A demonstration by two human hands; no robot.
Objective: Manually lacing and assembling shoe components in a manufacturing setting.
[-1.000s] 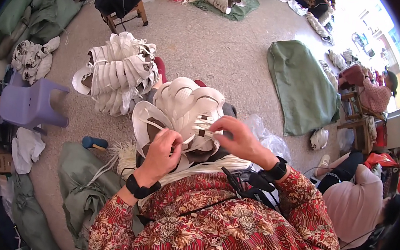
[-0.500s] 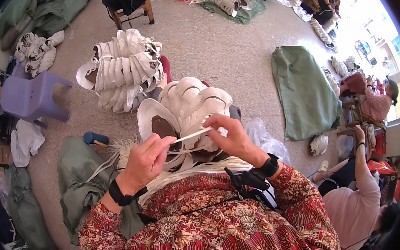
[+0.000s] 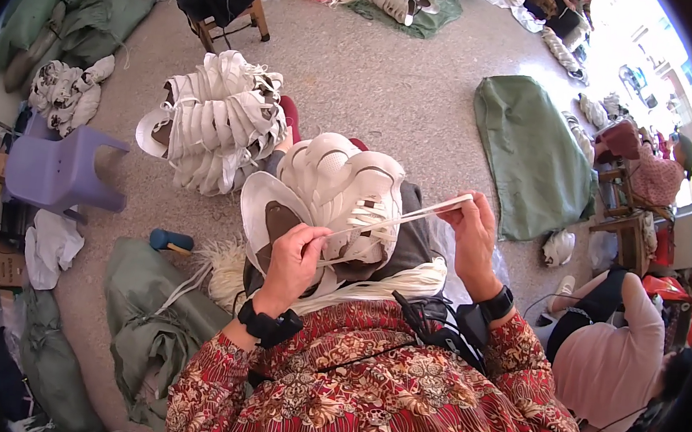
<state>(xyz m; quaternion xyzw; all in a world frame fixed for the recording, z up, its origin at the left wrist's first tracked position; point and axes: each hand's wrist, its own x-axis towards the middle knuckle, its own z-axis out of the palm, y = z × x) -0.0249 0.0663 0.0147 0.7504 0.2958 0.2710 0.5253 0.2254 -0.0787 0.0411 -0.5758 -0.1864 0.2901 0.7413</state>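
Note:
Nested white shoe uppers [image 3: 326, 164] sit in my lap, the nearest one partly laced. A pale shoelace [image 3: 423, 213] stretches from its eyelets out to the right. My right hand [image 3: 477, 241] pinches the far end of that lace, right of the uppers and raised. Over the brown-lined opening of the uppers, my left hand [image 3: 291, 262] is closed, with thumb and fingers pinching the lace near the eyelets. A bundle of loose white laces [image 3: 393, 287] lies across my lap below both hands.
Another stack of white uppers [image 3: 218, 120] stands ahead on the left. A blue-headed mallet [image 3: 170, 241] lies near a green sack [image 3: 150, 305]. A purple stool [image 3: 67, 168] is further left. Green cloth [image 3: 530, 159] covers floor at right, where a co-worker in pink [image 3: 612, 350] sits close by.
My right hand has moved right, away from the uppers, drawing the lace out long. My left hand has shifted slightly right and stays by the shoe opening.

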